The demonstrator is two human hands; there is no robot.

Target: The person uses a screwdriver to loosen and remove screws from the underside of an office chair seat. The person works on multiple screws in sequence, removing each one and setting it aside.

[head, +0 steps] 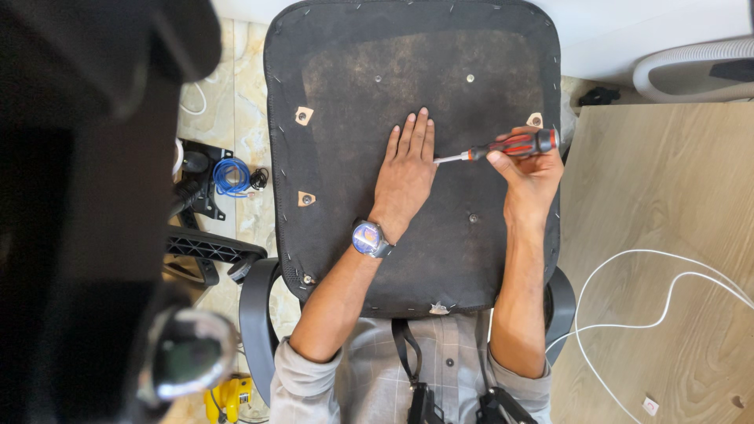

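An upturned black chair seat lies across my lap, its fabric-covered underside facing up with several screw holes. My left hand rests flat on it near the middle, fingers together, a wristwatch on the wrist. My right hand grips a red and black screwdriver held sideways. The metal tip of the screwdriver points left and touches the edge of my left hand.
A wooden board with a white cable lies at right. A blue coiled cable and black chair parts sit on the tiled floor at left. A yellow tool is low left. A dark blurred object blocks the left side.
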